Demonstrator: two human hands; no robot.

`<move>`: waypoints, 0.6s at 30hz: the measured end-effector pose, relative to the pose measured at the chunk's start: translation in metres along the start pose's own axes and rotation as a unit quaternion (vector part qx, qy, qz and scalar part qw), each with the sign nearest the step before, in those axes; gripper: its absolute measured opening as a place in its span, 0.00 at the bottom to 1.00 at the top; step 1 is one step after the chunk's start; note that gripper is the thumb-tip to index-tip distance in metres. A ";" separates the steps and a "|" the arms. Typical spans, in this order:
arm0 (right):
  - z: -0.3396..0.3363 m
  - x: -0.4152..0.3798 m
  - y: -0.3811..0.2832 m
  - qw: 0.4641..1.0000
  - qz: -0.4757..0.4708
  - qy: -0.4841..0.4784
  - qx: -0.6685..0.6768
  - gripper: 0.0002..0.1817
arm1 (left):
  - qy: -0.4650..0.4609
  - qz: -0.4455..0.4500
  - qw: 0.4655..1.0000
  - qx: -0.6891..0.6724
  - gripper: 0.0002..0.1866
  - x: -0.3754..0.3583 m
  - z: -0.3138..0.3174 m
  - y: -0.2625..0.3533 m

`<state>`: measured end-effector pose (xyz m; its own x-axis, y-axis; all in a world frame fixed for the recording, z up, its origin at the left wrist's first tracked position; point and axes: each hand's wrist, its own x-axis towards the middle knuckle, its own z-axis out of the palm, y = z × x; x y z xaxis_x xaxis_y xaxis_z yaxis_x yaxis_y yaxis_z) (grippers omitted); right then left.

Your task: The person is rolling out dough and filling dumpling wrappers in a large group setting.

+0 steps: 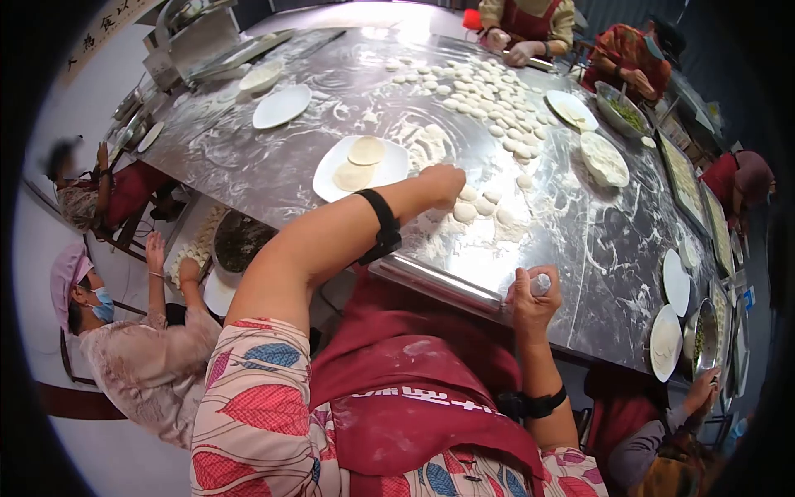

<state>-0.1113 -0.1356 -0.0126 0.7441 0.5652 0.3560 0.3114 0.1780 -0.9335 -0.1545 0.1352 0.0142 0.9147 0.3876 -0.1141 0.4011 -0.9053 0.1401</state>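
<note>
My left hand [441, 184] is over the floured metal table, right of a white plate [325, 176] that holds two flat round wrappers [366, 151]. Its fingers are bent together, and what they hold, if anything, is hidden. Just beyond it lie several small dough discs [465, 212] on loose flour. At the table's near edge, my right hand [534, 294] is closed round the end of a rolling pin [540, 285]. A shiny metal bar [439, 280] runs along the edge to its left. A large group of dough pieces [497, 99] spreads toward the far side.
Co-workers sit at the left [141, 348], stand at the far side [530, 25] and work along the right. A flour bowl [604, 159], an empty white plate [282, 107], a bowl of green filling [623, 112], more plates [676, 282] and trays [683, 178] surround the work area.
</note>
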 end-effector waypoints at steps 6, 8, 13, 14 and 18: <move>-0.001 -0.004 -0.003 1.000 0.001 0.004 -0.031 0.09 | 0.192 0.099 0.912 -0.348 0.14 -0.042 -0.012 0.055; -0.001 -0.006 -0.006 0.999 0.035 0.015 -0.025 0.08 | -0.056 0.158 0.954 -0.249 0.13 -0.039 0.010 0.048; -0.002 -0.006 -0.004 1.000 0.008 0.000 -0.007 0.08 | -0.078 0.047 0.944 -0.318 0.09 -0.044 0.023 0.035; -0.002 -0.004 -0.004 1.000 0.021 0.003 -0.013 0.09 | -0.089 0.029 0.949 -0.300 0.09 -0.049 0.021 0.036; 0.010 0.043 0.002 0.999 0.029 0.001 -0.043 0.08 | -0.055 0.053 0.962 -0.263 0.09 -0.050 0.024 0.039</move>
<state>-0.0849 -0.1030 0.0004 0.7638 0.5707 0.3015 0.3167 0.0758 -0.9455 -0.1855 0.0768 0.0019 0.9525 0.2518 -0.1715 0.3025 -0.7147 0.6307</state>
